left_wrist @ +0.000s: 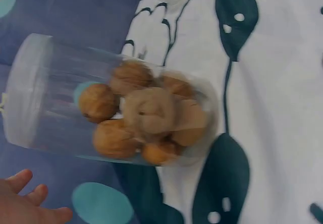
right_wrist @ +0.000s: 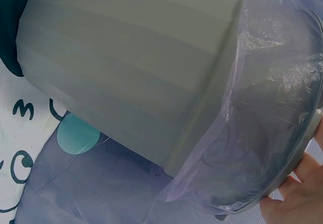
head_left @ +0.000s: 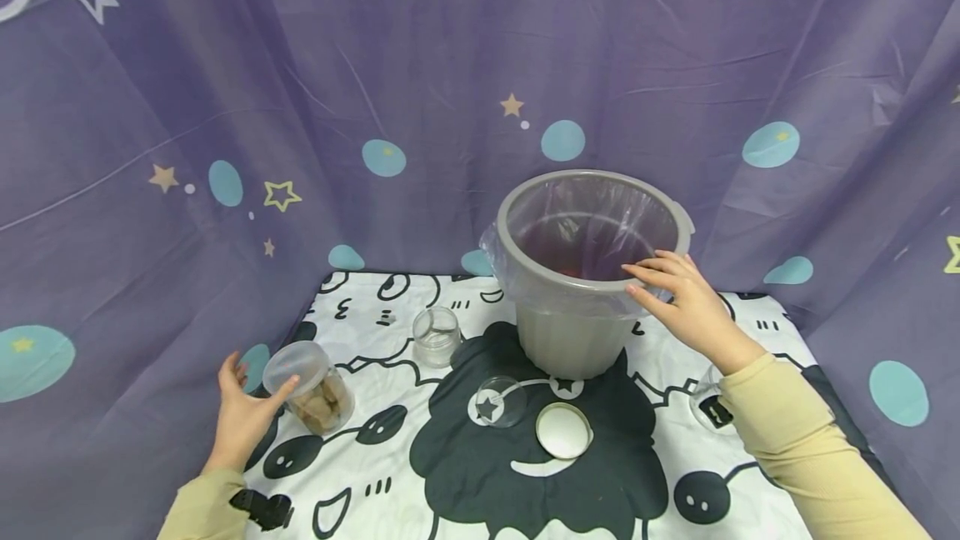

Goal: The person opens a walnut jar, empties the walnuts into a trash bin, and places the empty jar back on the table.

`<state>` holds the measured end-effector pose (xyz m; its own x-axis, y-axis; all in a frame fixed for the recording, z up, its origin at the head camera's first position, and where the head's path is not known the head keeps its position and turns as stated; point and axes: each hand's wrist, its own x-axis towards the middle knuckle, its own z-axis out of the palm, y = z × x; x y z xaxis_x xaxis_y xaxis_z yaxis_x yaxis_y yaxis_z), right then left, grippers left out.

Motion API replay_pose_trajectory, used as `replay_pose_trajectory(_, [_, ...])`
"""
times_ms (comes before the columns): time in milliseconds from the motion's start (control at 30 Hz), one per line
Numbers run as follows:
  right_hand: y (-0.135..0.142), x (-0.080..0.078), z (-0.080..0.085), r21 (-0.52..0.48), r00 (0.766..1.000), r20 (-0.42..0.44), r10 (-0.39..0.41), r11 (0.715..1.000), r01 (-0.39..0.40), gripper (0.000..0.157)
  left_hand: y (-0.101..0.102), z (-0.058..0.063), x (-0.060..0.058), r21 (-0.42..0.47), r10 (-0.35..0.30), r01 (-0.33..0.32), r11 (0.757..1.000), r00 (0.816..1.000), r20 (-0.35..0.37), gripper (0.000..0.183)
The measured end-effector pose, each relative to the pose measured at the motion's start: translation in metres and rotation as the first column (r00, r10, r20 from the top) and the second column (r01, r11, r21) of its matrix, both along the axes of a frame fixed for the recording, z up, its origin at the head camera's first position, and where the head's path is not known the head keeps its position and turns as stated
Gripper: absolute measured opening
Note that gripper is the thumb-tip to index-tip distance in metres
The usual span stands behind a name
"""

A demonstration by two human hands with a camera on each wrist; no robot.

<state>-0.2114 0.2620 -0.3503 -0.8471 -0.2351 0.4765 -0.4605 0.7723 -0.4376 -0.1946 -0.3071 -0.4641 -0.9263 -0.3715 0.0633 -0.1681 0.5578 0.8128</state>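
Note:
On the left side of the table stands a clear jar (head_left: 321, 407) with a frosted lid (head_left: 294, 365). In the left wrist view several walnuts (left_wrist: 115, 139) lie inside it. My left hand (head_left: 243, 419) is beside the jar, thumb and fingers spread around the lid's near side. The left wrist view has its fingertips apart from the jar. A grey bin (head_left: 573, 336) with a clear plastic bag (right_wrist: 242, 133) over its rim stands at the back. My right hand (head_left: 693, 307) is at the bin's right rim, fingers extended over the edge and holding nothing.
An open glass jar (head_left: 436, 338) stands left of the bin. In front of the bin lie a clear round disc (head_left: 502, 402) and a white round lid (head_left: 564, 432). Another clear jar (head_left: 707, 407) is partly hidden by my right forearm. A purple curtain (head_left: 450, 65) surrounds the table.

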Motion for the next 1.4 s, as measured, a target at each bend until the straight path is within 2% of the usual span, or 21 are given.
replay_pose_trajectory(267, [0.001, 0.000, 0.000, 0.000, 1.000, -0.005, -0.002, 1.000, 0.002, 0.034, 0.004, -0.024, 0.000, 0.104, 0.007, -0.009, 0.995, 1.000, 0.026, 0.114])
replay_pose_trajectory(467, [0.001, 0.001, -0.001, 0.003, 1.000, -0.008, -0.003, 1.000, 0.003, 0.033, 0.007, -0.041, 0.002, 0.126, -0.025, 0.016, 0.992, 0.997, 0.067, 0.118])
replay_pose_trajectory(600, [0.001, 0.001, 0.000, 0.004, 1.000, -0.019, -0.004, 1.000, 0.004, 0.033, 0.013, -0.052, 0.001, 0.122, -0.037, 0.033, 0.992, 0.999, 0.037, 0.117])
replay_pose_trajectory(733, [0.001, 0.000, -0.001, 0.002, 1.000, -0.019, -0.003, 1.000, 0.003, 0.033, 0.018, -0.061, -0.002, 0.165, -0.041, 0.040, 0.986, 0.999, 0.004, 0.111])
replay_pose_trajectory(867, [0.000, 0.000, -0.002, 0.002, 1.000, -0.014, 0.000, 1.000, 0.000, 0.033, 0.019, -0.067, -0.003, 0.210, -0.034, 0.037, 0.977, 0.999, -0.019, 0.104])
replay_pose_trajectory(1067, [0.000, -0.001, -0.002, -0.004, 1.000, -0.011, -0.001, 1.000, 0.001, 0.033, 0.020, -0.074, -0.006, 0.206, -0.003, 0.016, 0.978, 0.998, -0.060, 0.101])
replay_pose_trajectory(1267, [0.000, -0.001, -0.003, -0.009, 1.000, -0.003, -0.004, 1.000, 0.004, 0.034, 0.017, -0.082, -0.008, 0.212, 0.015, 0.000, 0.977, 0.997, -0.071, 0.101])
replay_pose_trajectory(1400, [0.000, -0.001, -0.003, -0.012, 1.000, -0.005, -0.007, 1.000, 0.007, 0.033, 0.018, -0.081, -0.007, 0.214, 0.021, -0.004, 0.977, 0.997, -0.077, 0.101])
